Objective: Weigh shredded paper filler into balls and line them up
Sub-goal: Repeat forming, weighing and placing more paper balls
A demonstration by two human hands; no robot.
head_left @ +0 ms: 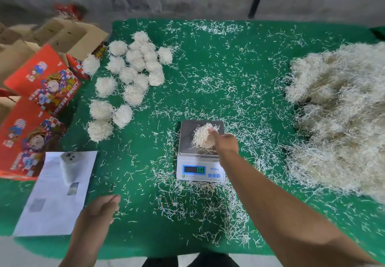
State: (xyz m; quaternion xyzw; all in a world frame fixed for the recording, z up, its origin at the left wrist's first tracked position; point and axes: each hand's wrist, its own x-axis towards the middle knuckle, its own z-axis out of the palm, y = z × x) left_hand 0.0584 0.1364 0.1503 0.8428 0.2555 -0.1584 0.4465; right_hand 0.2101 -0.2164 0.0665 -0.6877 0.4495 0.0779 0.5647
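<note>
A small digital scale (200, 171) stands in the middle of the green table, its display lit with green digits. On its steel pan lies a clump of shredded paper (201, 136), and my right hand (226, 143) grips it from the right side. Down at the front left, my left hand (103, 206) hovers over the table with fingers together and flat, holding nothing. Several finished white paper balls (133, 69) sit grouped at the back left. A big heap of loose shredded paper (341, 117) fills the right side.
Loose shreds litter the green table cover (229, 75). Red printed boxes (44, 83) and open cardboard cartons (68, 35) crowd the left edge. A white paper sheet (56, 196) with a small white object on it lies at the front left. A grey wall runs behind.
</note>
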